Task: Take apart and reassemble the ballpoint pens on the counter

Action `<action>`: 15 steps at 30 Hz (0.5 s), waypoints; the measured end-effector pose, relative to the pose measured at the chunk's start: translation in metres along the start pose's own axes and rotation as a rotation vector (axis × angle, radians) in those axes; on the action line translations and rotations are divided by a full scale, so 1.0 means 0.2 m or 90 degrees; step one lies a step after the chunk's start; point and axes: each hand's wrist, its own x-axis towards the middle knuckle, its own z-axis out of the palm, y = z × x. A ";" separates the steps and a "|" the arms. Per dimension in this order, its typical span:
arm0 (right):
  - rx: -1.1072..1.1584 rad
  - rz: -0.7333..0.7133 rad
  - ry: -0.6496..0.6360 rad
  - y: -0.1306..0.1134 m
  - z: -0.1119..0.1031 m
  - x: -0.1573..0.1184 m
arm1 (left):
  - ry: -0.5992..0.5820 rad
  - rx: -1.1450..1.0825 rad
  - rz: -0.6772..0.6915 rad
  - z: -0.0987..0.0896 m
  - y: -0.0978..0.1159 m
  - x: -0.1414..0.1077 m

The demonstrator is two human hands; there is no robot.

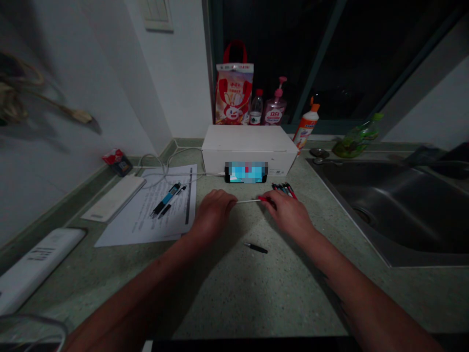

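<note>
Between my hands stretches a thin white stick [247, 201], which looks like a pen refill. My left hand [217, 208] is closed in a pinch on its left end. My right hand [287, 210] is closed on a red pen part [263, 199], from which the stick emerges; the rest of that part is hidden by my fingers. Nearer to me on the counter lies a black pen piece [256, 248] with a pointed silver tip. Several pens [285, 189] with red and dark barrels lie just behind my right hand.
A phone [245, 173] leans against a white box [251, 139]. To the left, assembled pens [166, 200] lie on a printed sheet [146, 234], beside a white power bank [115, 198] and a power strip [42, 266]. A sink [366, 195] is at right; bottles [274, 110] stand behind the box.
</note>
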 end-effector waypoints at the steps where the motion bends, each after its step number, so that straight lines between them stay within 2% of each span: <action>1: -0.002 0.001 -0.001 0.00 0.00 0.00 | 0.011 0.002 0.001 0.00 0.00 0.00; 8: -0.002 -0.006 0.005 0.00 0.00 0.00 | 0.060 -0.004 -0.008 -0.01 0.00 -0.01; 15: 0.037 -0.089 -0.026 -0.05 0.01 -0.01 | 0.029 0.008 0.024 0.01 0.00 -0.01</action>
